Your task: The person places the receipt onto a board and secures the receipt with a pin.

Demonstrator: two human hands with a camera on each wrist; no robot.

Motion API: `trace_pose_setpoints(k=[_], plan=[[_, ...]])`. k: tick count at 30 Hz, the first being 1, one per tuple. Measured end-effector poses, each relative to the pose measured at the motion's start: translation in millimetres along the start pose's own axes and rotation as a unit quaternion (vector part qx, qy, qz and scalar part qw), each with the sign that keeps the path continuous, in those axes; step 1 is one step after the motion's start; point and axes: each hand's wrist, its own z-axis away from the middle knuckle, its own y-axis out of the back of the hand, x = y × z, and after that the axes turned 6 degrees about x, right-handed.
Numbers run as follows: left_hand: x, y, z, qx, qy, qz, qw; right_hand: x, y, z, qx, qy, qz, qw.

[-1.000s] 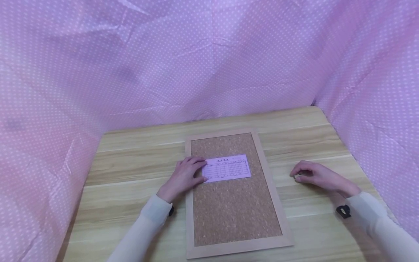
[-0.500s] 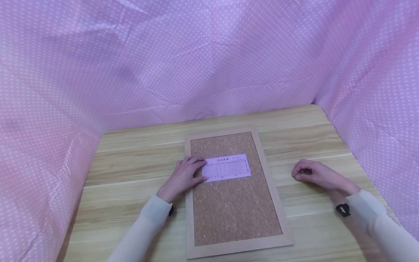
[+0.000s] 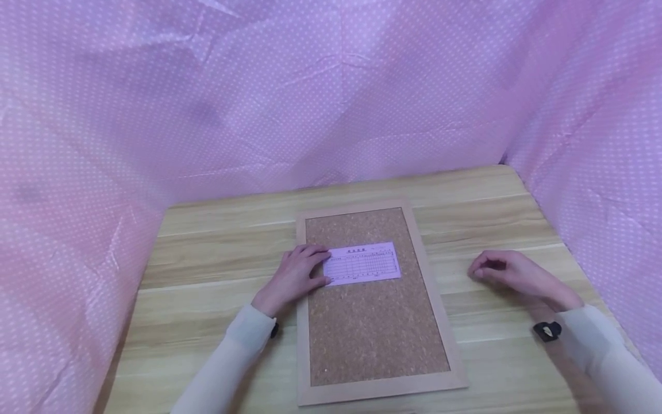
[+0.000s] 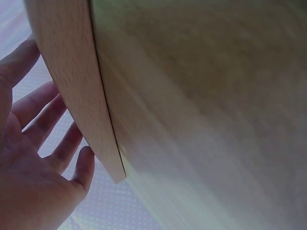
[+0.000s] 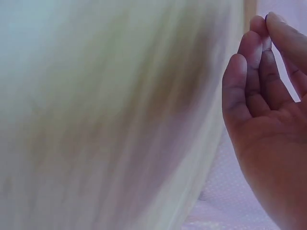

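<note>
A pink printed form (image 3: 362, 267) lies across the upper half of a cork board (image 3: 377, 328) with a pale wooden frame. My left hand (image 3: 292, 276) rests at the form's left edge, thumb at the lower left corner and forefinger at the upper one. In the left wrist view, its other fingers (image 4: 62, 146) lie loosely along the outer side of the frame (image 4: 79, 72). To the right of the board, my right hand (image 3: 509, 275) is held over the table with thumb and fingertips together. The right wrist view shows a small dark thing (image 5: 266, 19) at the thumb tip, mostly hidden.
The wood-grain table (image 3: 222, 241) extends on both sides of the board. Pink dotted cloth (image 3: 331, 115) hangs behind the table and along its sides. Each wrist wears a black device (image 3: 547, 330) below a pale sleeve.
My right hand has shifted slightly to the right. The dark speck at its fingertips no longer shows in the head view. My left hand stays at the form, and the view has shifted a little.
</note>
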Motion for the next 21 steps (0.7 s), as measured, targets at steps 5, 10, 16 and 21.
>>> trace_pose_setpoints(k=[5,10,16,21], plan=[[-0.3,0.1,0.6,0.002,-0.002,0.002,1.0000,-6.1,-0.2,-4.7,0.012,-0.003,-0.004,1.000],[-1.2,-1.7,0.7,0.007,-0.002,0.002,1.0000,-16.1,-3.0,-9.3,0.020,-0.014,-0.023,0.999],[-2.0,-2.9,0.3,0.010,-0.002,0.001,1.0000,-30.7,-6.5,-15.3,0.041,-0.002,-0.030,0.999],[-2.6,-3.0,0.8,0.011,-0.003,0.002,0.9999,-44.2,-9.1,-20.7,0.057,-0.022,-0.044,0.997]])
